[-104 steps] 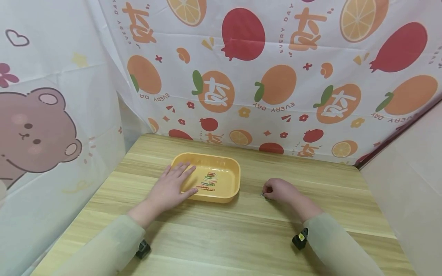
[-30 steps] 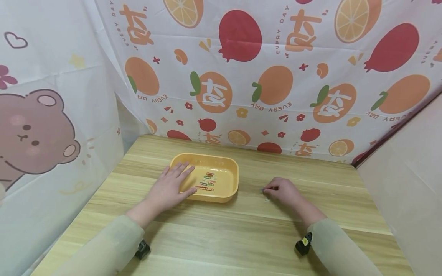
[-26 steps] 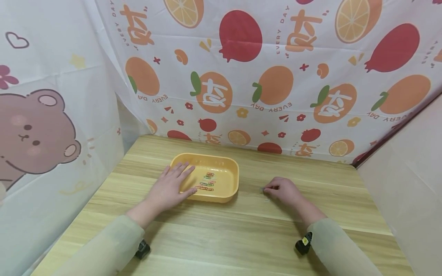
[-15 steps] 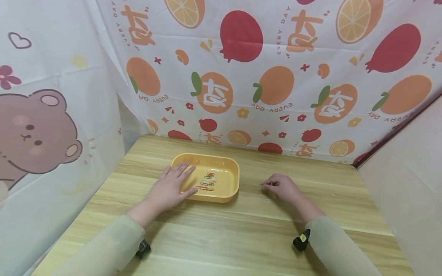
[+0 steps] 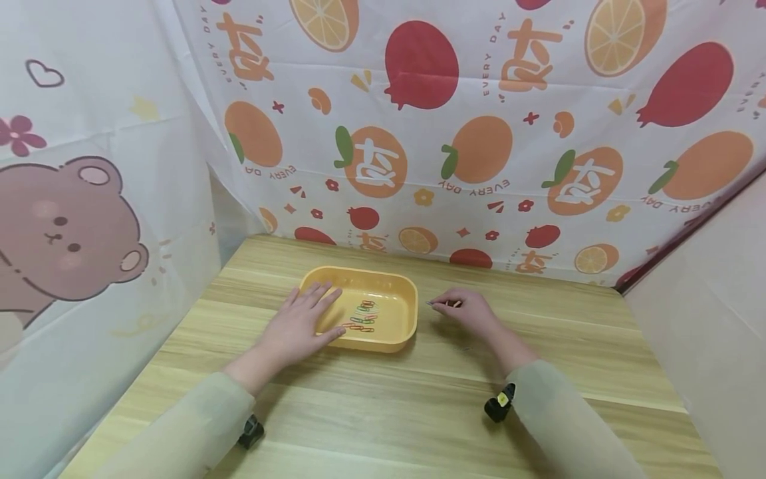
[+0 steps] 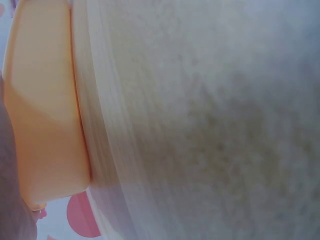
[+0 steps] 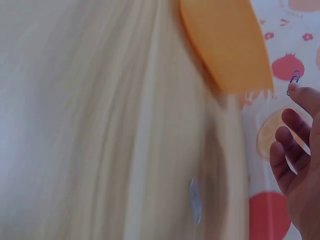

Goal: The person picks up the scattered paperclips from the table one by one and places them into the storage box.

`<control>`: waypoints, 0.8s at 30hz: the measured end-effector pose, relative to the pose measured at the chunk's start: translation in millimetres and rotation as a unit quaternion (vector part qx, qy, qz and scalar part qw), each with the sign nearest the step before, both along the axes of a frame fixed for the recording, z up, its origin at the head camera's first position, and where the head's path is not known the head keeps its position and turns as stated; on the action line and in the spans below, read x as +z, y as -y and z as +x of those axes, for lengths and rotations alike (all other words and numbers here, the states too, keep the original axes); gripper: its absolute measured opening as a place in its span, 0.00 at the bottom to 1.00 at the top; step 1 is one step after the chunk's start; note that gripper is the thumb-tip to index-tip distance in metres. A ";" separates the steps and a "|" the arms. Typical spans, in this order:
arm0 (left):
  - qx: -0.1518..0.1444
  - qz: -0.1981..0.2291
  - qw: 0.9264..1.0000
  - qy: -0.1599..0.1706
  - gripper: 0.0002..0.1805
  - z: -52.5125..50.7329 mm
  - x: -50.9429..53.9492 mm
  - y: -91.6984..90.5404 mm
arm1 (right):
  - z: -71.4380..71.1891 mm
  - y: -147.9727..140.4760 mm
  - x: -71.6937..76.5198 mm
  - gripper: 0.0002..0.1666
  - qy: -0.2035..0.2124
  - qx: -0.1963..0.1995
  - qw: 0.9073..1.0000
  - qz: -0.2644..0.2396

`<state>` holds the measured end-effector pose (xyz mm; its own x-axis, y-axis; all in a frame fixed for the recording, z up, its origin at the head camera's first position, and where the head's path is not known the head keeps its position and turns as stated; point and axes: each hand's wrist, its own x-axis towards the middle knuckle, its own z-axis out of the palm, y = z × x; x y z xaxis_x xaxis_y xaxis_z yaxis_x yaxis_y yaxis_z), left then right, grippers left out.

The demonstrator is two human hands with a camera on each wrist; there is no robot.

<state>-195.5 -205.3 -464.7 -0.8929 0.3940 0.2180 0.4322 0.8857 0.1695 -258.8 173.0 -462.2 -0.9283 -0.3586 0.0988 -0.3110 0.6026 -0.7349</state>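
A yellow tray [image 5: 407, 303] stands on the wooden table, with several coloured paper clips [image 5: 364, 320] scattered on its bottom. My left hand [image 5: 299, 326] rests across the tray's left end, fingers spread and straight. Just right of the tray, raised over the table, my right hand [image 5: 467, 313] pinches a blue paper clip [image 7: 295, 78] between thumb and fingertip; the other fingers are loosely bent. The left wrist view shows the tray's outer wall [image 6: 47, 110] and part of the hand at the left edge.
A small pale piece [image 7: 195, 201], blurred, lies on the table [image 5: 371, 412] below my right hand. A fruit-print cloth [image 5: 431, 173] hangs behind the table, a bear-print cloth [image 5: 78, 233] at left and a plain pale panel [image 5: 706, 299] at right.
My right hand has picked up the paper clip from the table and moved it up and left, close to the tray's right side. My left hand stays on the tray.
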 end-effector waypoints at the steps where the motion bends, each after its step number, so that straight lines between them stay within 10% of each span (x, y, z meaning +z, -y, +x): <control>1: 0.000 0.000 1.000 0.000 0.46 0.1 0.0 -0.2 | -0.3 4.8 2.3 0.10 -0.002 -0.001 1.000 -0.006; 12: 0.004 -0.002 1.000 -0.004 0.45 -1.2 -1.3 1.7 | -3.5 73.8 27.5 0.08 -0.005 0.025 0.999 -0.044; 24: 0.000 0.004 1.000 -0.006 0.45 0.1 -0.1 0.4 | -0.3 125.7 23.4 0.08 -0.002 0.089 0.996 -0.022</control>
